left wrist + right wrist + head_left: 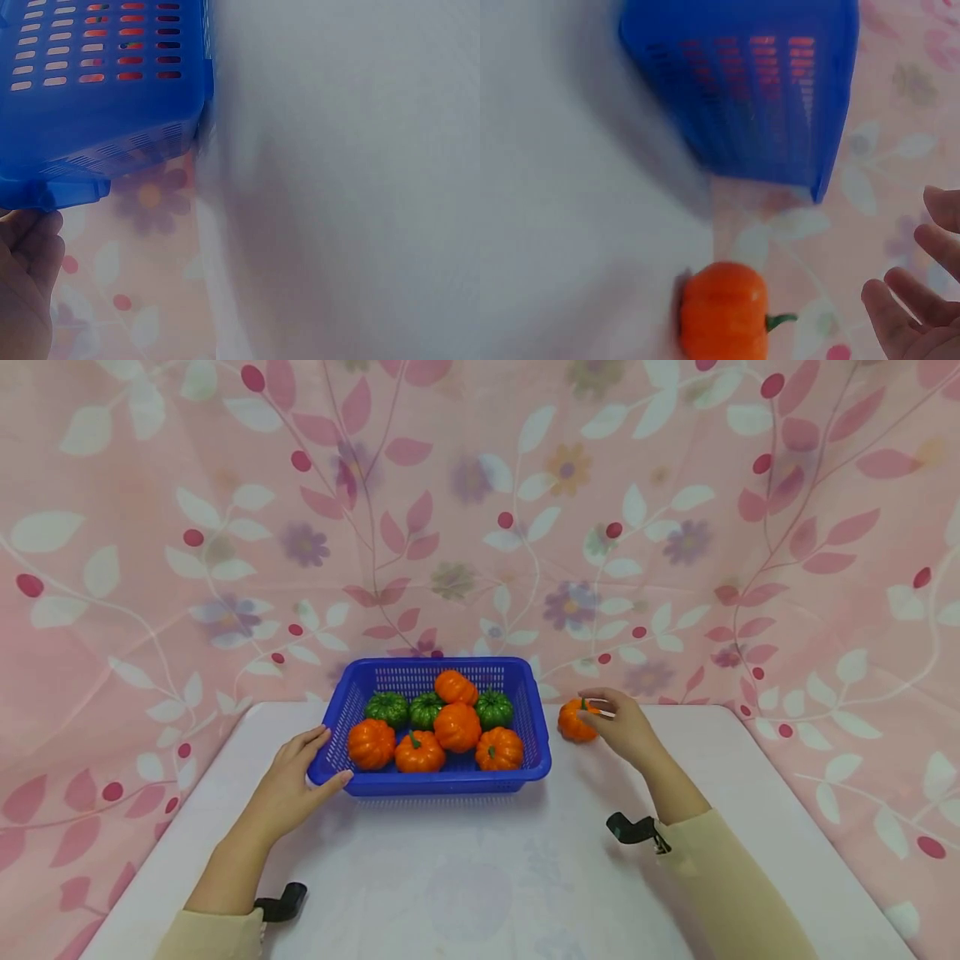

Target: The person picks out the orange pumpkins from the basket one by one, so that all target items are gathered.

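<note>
A blue plastic basket [442,787] stands on the table with several small orange pumpkins [372,744] and three green ones [495,709] inside. My left hand [288,785] holds its front left corner, thumb at the front rim and fingers along the left side. In the left wrist view, the fingertips [52,225] touch the rim of the basket [97,112]. Right of the basket, a single orange pumpkin [576,722] with a green stem rests on the table. Over it hovers my right hand [624,732], its spread fingers [911,296] apart from the pumpkin [724,315] in the right wrist view.
A white cloth covers the table [480,877]. Close behind the basket hangs a pink curtain [465,527] with flowers and leaves. Black wrist mounts [630,828] stick out beside both sleeves.
</note>
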### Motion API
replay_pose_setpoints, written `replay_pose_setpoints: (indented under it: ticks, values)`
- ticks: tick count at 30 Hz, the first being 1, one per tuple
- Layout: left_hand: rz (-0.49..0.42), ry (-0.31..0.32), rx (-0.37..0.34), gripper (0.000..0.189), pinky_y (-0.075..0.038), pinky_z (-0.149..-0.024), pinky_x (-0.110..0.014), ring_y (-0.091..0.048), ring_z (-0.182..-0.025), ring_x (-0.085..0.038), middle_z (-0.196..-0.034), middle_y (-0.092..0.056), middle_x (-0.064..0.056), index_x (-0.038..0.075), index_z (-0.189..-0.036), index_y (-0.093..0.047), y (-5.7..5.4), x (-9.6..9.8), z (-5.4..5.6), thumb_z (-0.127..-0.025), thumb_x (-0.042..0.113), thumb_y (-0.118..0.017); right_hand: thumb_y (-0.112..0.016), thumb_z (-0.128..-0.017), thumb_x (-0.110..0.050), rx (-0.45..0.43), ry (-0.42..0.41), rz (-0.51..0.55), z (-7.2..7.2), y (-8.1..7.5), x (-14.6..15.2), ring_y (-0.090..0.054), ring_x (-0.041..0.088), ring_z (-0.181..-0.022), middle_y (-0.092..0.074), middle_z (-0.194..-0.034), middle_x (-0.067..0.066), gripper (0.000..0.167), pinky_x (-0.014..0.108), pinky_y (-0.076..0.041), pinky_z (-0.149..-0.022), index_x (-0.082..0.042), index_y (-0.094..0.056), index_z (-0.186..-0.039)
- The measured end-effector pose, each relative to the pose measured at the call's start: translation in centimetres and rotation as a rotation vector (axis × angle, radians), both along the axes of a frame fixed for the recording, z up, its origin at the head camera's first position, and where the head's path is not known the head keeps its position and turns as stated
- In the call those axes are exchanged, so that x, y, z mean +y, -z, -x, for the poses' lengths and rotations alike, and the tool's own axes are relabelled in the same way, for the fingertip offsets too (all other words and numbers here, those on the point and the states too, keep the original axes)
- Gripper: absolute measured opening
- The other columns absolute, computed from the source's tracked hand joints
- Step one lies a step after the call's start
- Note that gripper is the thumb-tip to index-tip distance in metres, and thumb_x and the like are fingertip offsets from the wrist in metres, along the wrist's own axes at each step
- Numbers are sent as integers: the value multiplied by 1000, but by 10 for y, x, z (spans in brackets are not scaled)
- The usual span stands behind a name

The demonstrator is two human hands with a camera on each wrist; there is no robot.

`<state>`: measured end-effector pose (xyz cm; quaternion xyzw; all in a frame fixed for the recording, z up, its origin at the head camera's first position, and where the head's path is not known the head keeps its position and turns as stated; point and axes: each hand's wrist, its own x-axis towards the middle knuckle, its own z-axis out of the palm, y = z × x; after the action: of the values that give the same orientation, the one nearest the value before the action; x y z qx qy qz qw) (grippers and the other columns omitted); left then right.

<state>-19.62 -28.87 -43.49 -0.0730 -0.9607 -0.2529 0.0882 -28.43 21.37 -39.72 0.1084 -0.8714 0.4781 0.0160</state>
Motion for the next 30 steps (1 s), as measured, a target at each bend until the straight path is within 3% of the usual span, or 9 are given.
replay_pose_setpoints:
  ticks: [3,8,11,16,22,30]
  values:
    - [-2,2,6,92,-30,-106,-71,-27,-142,-45,-158,-30,-20,2,-154,-35,0,0,-1,-90,62,-63,-66,-98,-16,19,-39,22,-6,-6,-12,-52,43,-129,-55,-139,21,38,53,-47,-103,-7,-60,-134]
    - [-5,7,9,89,-30,-107,-71,-27,-142,-45,-158,-30,-20,2,-154,-35,0,0,-1,-91,57,-65,-69,-96,-19,31,-122,28,-12,-14,-36,-60,40,-119,-58,-133,22,40,47,-56,-91,-4,-60,-133]
    - [-3,8,5,89,-30,-107,-71,-27,-143,-45,-158,-30,-19,2,-154,-35,-1,1,-1,-91,56,-66,-70,-95,-17,57,-184,27,-13,-18,-48,-60,40,-120,-57,-134,23,39,47,-55,-93,-1,-61,-130]
    - [-9,7,-8,88,-30,-107,-71,-26,-143,-45,-159,-29,-20,1,-155,-34,-4,1,-3,-91,55,-66,-69,-96,-15,72,-275,-37,-4,-20,-66,-62,34,-118,-63,-128,20,33,47,-52,-98,-2,-65,-126]
    - [-2,1,-11,89,-30,-107,-71,-26,-143,-46,-159,-29,-21,2,-155,-34,-2,1,-2,-91,56,-66,-68,-97,-19,-4,-361,-154,8,-20,-83,-62,27,-116,-67,-123,12,31,42,-53,-99,-8,-66,-126]
    - [1,6,0,90,-31,-106,-71,-27,-142,-46,-159,-29,-21,2,-155,-34,0,1,0,-91,58,-64,-68,-97,-21,-55,-431,-162,18,-14,-105,-61,27,-119,-64,-129,15,36,43,-51,-101,-6,-64,-129]
